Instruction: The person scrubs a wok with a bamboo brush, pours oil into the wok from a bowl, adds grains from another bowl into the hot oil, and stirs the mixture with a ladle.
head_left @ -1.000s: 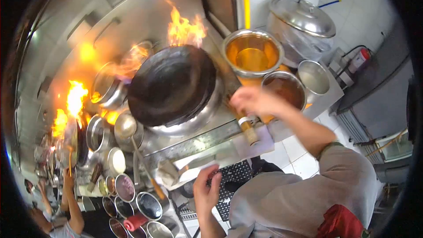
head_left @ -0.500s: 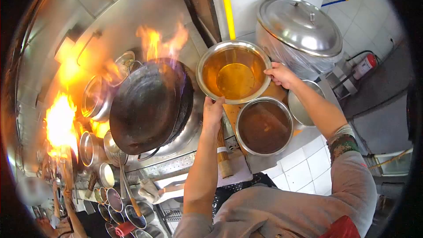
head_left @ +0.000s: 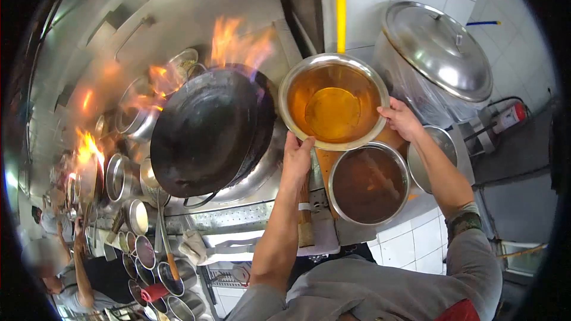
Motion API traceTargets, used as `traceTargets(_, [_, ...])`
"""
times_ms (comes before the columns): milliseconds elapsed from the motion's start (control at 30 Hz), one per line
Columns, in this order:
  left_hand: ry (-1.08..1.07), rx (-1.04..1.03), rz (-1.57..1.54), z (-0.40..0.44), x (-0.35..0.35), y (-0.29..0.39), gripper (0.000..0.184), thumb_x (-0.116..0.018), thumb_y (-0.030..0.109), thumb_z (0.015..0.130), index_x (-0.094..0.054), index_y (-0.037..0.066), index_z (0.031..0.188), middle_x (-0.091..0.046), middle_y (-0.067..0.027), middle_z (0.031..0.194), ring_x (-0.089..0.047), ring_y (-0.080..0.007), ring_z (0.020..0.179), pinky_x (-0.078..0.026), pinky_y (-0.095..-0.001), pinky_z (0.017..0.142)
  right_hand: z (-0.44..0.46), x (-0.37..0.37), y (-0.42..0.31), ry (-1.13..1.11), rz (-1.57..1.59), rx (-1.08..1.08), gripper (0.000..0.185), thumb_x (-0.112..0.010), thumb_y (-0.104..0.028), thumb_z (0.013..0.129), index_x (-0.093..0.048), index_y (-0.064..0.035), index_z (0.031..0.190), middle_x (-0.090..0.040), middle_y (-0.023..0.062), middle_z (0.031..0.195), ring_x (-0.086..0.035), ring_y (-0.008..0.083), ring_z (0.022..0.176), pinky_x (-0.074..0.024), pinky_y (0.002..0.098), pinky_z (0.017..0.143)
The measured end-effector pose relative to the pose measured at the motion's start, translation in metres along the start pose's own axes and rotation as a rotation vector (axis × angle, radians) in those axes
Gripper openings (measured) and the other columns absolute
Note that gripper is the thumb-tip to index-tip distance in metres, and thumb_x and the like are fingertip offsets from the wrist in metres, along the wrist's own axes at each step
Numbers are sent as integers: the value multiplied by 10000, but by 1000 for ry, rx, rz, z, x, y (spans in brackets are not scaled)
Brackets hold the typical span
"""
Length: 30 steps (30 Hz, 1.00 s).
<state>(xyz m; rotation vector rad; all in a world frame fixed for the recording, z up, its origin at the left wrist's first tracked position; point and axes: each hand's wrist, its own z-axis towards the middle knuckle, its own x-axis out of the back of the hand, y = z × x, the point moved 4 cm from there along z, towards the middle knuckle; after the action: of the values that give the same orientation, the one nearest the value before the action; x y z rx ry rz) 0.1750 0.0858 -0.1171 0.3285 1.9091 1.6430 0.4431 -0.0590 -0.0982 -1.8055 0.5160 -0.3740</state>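
Note:
A wide steel bowl of amber liquid (head_left: 333,110) is held by its rim between my two hands. My left hand (head_left: 297,157) pinches the near left edge, and my right hand (head_left: 402,120) grips the right edge. Left of the bowl, a large black wok (head_left: 205,134) sits tilted over the stove, with flames behind it. Just in front of the bowl stands a steel pot of dark brown liquid (head_left: 369,183). A bamboo brush (head_left: 305,220) lies beside my left forearm.
A big lidded pot (head_left: 440,50) stands at the back right, and a steel pot (head_left: 433,157) is by my right forearm. Flames (head_left: 88,148), a ladle (head_left: 166,244) and several small containers are at left. Co-workers (head_left: 71,267) stand at the far left.
Both hands have come to the bowl's rim from apart, my right from above the brush. Since half a second ago the grip looks the same; the view has shifted and the left flames are smaller.

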Motion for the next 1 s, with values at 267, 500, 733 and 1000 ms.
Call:
traceTargets(267, [64,-9,-38,-15,20,31,321,-541,4,941,-507,19,1260,-613,-66,1196,-559,-148,1100,-396,-318,1022,5,-31,-33,-40,2,65,141,-666,-224,952,-579,-146,1031,-529,-108,744,-373,-14,536,-248,158,434])
traceTargets(500, [134,-18,-166,-34,36,66,314,-528,3,943,-493,-1,1255,-607,-103,1212,-569,-174,1110,-417,-331,1012,-3,-59,-93,-121,-46,44,127,-669,-209,947,-609,-147,1040,-516,-120,732,-369,-23,524,-222,156,423])
traceTargets(733, [153,17,-239,-53,43,96,332,-545,64,954,-484,-10,1272,-610,-119,1217,-578,-194,1111,-425,-335,1001,-12,-83,-148,-107,-201,31,137,-681,-229,919,-584,-151,977,-466,-106,718,-335,-4,511,-222,174,421])
traceTargets(1000, [168,28,-321,-60,47,103,321,-571,85,941,-493,-24,1233,-602,-124,1196,-561,-188,1107,-418,-331,989,-24,-100,-175,-91,-255,39,113,-675,-199,910,-570,-158,924,-464,-102,702,-363,-3,534,-218,183,430])
